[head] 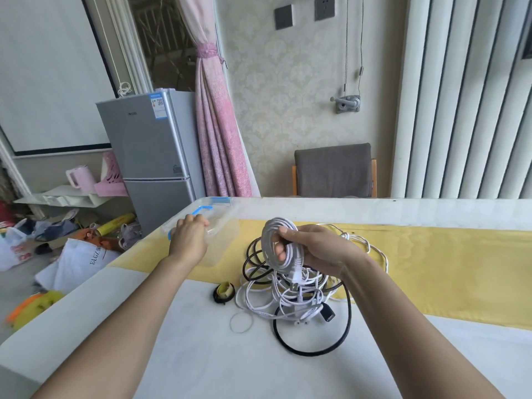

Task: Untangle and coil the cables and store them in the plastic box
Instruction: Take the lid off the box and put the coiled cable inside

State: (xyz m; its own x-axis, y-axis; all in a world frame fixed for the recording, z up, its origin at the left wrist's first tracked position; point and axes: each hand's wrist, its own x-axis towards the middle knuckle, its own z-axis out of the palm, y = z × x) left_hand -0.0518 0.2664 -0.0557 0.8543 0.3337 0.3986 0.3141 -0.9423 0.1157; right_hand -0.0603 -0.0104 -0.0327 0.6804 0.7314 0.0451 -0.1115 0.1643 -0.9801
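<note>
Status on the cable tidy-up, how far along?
Done: one white cable coiled, gripped in the right hand. In hand: left hand touches the clear plastic box with blue latches. Left: tangled white and black cable pile on the table; nothing seen boxed yet.

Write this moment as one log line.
left hand: touches plastic box | right hand: grips coiled white cable | tangled cables: on table

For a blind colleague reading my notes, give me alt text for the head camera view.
A person's right hand grips a coiled white cable above a tangle of black and white cables on a table, while the left hand touches a clear plastic box.
</note>
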